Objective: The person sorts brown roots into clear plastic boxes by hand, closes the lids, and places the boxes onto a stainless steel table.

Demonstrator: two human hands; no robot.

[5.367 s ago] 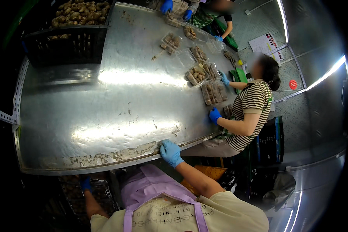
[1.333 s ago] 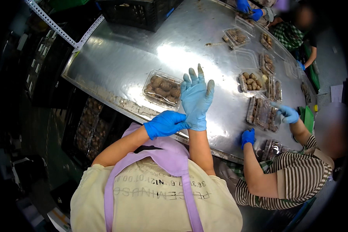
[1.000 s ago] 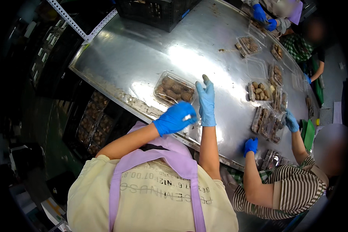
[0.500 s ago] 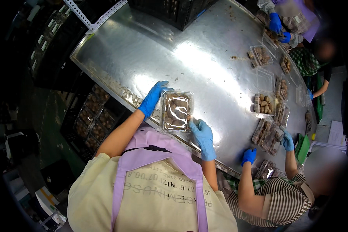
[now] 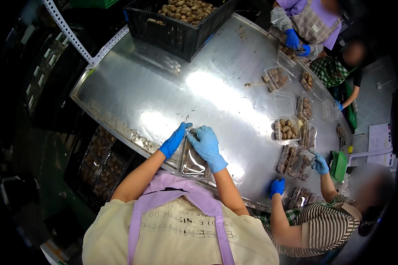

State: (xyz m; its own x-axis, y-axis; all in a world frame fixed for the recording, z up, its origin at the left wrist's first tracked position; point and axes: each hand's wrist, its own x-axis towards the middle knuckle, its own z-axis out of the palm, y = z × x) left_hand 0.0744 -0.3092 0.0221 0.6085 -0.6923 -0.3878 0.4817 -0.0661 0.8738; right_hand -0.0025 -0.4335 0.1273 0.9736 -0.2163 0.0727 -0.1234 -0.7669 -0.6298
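Observation:
A clear plastic clamshell box (image 5: 193, 164) with brown contents lies at the table's near edge, its lid down and shining. My left hand (image 5: 176, 141), in a blue glove, grips its far left corner. My right hand (image 5: 207, 146), in a lighter blue glove, reaches over the lid's far right part, fingers bent at the far edge. The two hands almost meet there and hide that end of the box. Both forearms come in from below.
A black crate (image 5: 163, 37) of small brown tubers (image 5: 188, 9) stands at the table's far side. Filled and open clamshell boxes (image 5: 286, 129) line the right, where co-workers' gloved hands (image 5: 277, 187) work. A crate of filled boxes (image 5: 102, 165) sits below the table's left edge.
My right hand has moved from the box's near right corner to its far end, beside my left hand. The view has shifted, showing more of the far crate.

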